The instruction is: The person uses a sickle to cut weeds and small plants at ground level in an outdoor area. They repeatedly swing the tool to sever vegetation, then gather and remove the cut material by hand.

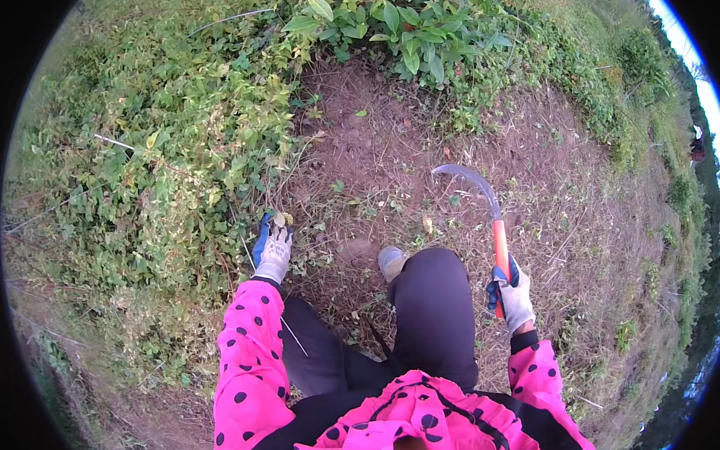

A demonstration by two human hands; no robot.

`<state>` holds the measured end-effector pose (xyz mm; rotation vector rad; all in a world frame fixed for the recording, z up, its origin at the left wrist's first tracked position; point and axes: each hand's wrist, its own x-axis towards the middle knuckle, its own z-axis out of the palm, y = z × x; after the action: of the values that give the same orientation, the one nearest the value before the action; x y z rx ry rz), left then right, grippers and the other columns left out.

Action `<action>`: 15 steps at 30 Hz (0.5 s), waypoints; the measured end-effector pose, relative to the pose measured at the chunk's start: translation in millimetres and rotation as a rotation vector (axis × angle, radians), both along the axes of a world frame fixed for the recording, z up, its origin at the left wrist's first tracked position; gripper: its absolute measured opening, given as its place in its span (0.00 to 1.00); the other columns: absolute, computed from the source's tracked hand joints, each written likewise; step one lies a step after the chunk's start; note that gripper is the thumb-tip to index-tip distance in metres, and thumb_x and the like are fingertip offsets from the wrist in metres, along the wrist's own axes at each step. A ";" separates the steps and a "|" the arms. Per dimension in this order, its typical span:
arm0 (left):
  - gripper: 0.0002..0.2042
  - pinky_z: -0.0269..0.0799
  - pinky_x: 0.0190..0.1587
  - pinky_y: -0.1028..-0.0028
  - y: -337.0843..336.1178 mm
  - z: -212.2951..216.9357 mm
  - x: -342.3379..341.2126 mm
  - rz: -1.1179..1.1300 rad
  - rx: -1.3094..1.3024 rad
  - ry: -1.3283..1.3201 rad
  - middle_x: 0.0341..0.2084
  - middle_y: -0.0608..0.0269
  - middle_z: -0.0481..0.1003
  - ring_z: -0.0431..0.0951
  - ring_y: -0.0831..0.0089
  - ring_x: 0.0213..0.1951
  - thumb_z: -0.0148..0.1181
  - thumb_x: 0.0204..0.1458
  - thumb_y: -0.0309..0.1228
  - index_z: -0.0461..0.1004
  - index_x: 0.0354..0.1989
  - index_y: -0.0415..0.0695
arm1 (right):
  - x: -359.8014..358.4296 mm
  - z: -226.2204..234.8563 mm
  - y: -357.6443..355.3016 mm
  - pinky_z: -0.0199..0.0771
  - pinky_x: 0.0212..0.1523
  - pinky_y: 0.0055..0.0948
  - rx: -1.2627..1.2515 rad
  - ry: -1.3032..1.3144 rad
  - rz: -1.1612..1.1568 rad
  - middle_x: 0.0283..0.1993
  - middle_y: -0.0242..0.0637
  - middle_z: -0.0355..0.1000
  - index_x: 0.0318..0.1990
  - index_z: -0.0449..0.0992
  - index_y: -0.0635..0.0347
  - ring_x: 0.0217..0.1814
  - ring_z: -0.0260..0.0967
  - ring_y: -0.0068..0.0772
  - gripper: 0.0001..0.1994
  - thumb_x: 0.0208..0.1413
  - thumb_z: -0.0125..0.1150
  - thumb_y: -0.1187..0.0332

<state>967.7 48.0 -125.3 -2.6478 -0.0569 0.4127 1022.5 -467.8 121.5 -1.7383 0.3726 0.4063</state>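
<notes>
Sickle held clear: gather low, keep the arc away from knee and fingers

The sickle (500, 240) stands out beyond and to the right of the bent knee (435, 290), its curved tip hooking leftward across the soil in front. The right hand (518, 296) is closed around the orange handle. Left of the knee, the gloved left hand (274, 250) sits with fingers bent at the edge of the creeping growth (176, 176); whether stems are gripped, I cannot tell.

To cut well, the left hand should bunch stems firmly and lean them away, with the blade set low beneath it. Since the hook's inside faces back toward the knee, short, controlled pulls would be safest, keeping the shoe (391, 262) out of line too. The broad-leaved bush (409, 33), well beyond the knee, needs no reaching for from here.
</notes>
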 end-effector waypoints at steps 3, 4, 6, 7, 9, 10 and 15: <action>0.29 0.44 0.62 0.59 -93.8 130.9 32.9 -0.076 -0.252 0.275 0.59 0.51 0.55 0.52 0.53 0.61 0.54 0.44 0.34 0.57 0.59 0.46 | 2.4 21.7 -1.2 0.60 0.11 0.23 -0.094 -0.023 0.017 0.18 0.30 0.63 0.56 0.60 0.54 0.12 0.57 0.19 0.20 0.54 0.51 0.73; 0.30 0.44 0.62 0.60 -100.6 163.0 33.9 -0.111 -0.274 0.309 0.57 0.52 0.57 0.53 0.53 0.60 0.57 0.43 0.37 0.58 0.58 0.47 | 9.0 15.0 5.9 0.60 0.11 0.23 -0.069 -0.029 0.048 0.18 0.31 0.63 0.56 0.60 0.54 0.12 0.57 0.20 0.21 0.54 0.52 0.72; 0.31 0.49 0.61 0.59 -131.5 231.2 44.2 -0.160 -0.373 0.326 0.52 0.53 0.63 0.60 0.54 0.56 0.59 0.41 0.43 0.61 0.56 0.47 | 18.1 17.6 18.5 0.60 0.11 0.23 -0.099 -0.038 0.105 0.18 0.31 0.64 0.56 0.60 0.55 0.12 0.57 0.20 0.21 0.54 0.52 0.72; 0.30 0.51 0.59 0.59 -142.0 240.6 49.4 -0.182 -0.529 0.227 0.50 0.53 0.65 0.62 0.54 0.54 0.58 0.41 0.43 0.62 0.55 0.46 | 22.1 19.3 27.4 0.61 0.12 0.23 -0.076 -0.039 0.128 0.18 0.31 0.64 0.55 0.61 0.56 0.12 0.58 0.21 0.19 0.54 0.52 0.72; 0.28 0.56 0.55 0.59 -163.9 242.9 68.3 -0.246 -0.814 -0.014 0.46 0.53 0.67 0.66 0.55 0.50 0.58 0.42 0.44 0.64 0.52 0.45 | 35.3 4.7 37.9 0.61 0.12 0.23 -0.140 -0.104 0.187 0.18 0.31 0.64 0.52 0.63 0.57 0.12 0.58 0.20 0.17 0.54 0.53 0.71; 0.28 0.58 0.53 0.59 -167.5 251.4 80.7 -0.281 -0.914 -0.171 0.45 0.53 0.68 0.67 0.56 0.49 0.58 0.42 0.44 0.65 0.51 0.44 | 47.3 -8.4 45.9 0.61 0.12 0.23 -0.081 -0.087 0.207 0.18 0.31 0.64 0.51 0.64 0.57 0.12 0.58 0.20 0.16 0.54 0.53 0.71; 0.26 0.45 0.60 0.53 -124.9 258.2 167.6 -0.234 -0.552 -0.457 0.53 0.49 0.61 0.55 0.51 0.58 0.56 0.43 0.43 0.65 0.52 0.44 | 123.9 -34.9 138.8 0.61 0.11 0.24 0.175 -0.035 0.220 0.18 0.31 0.63 0.46 0.65 0.56 0.12 0.58 0.22 0.11 0.54 0.51 0.73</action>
<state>1135.3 -76.8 132.9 -3.1849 0.2570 -0.3072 1146.4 -329.0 86.5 -1.6174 0.1166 0.5492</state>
